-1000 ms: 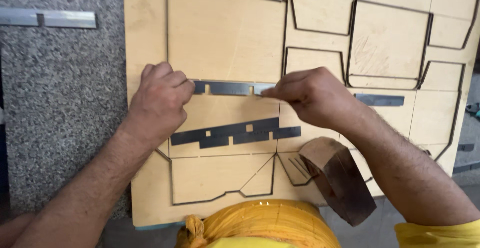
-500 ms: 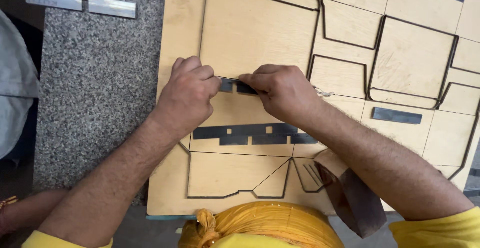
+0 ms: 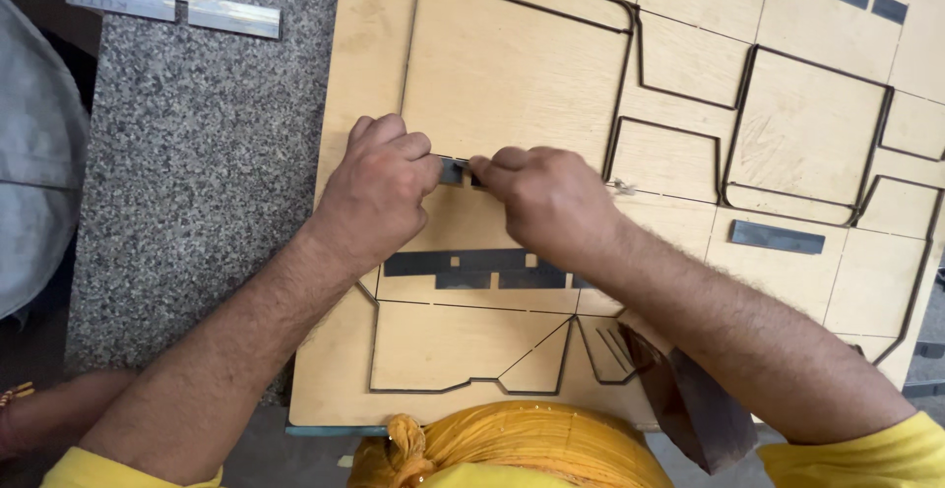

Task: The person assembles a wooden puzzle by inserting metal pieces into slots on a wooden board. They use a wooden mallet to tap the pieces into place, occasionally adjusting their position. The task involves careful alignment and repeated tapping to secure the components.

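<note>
Both hands have drawn closer together; left hand (image 3: 379, 188) and right hand (image 3: 546, 198) are pinching a short metal strip (image 3: 454, 171) near the wooden die board's (image 3: 512, 75) middle.

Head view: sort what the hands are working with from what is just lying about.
In hand:
left hand
right hand
short steel strip pinched between both
plywood die board

Lying about:
notched steel strip
flat strip
metal ruler
hammer

Board top (image 3: 512, 65) free; notched strip (image 3: 482, 269) blocks near side.
</note>
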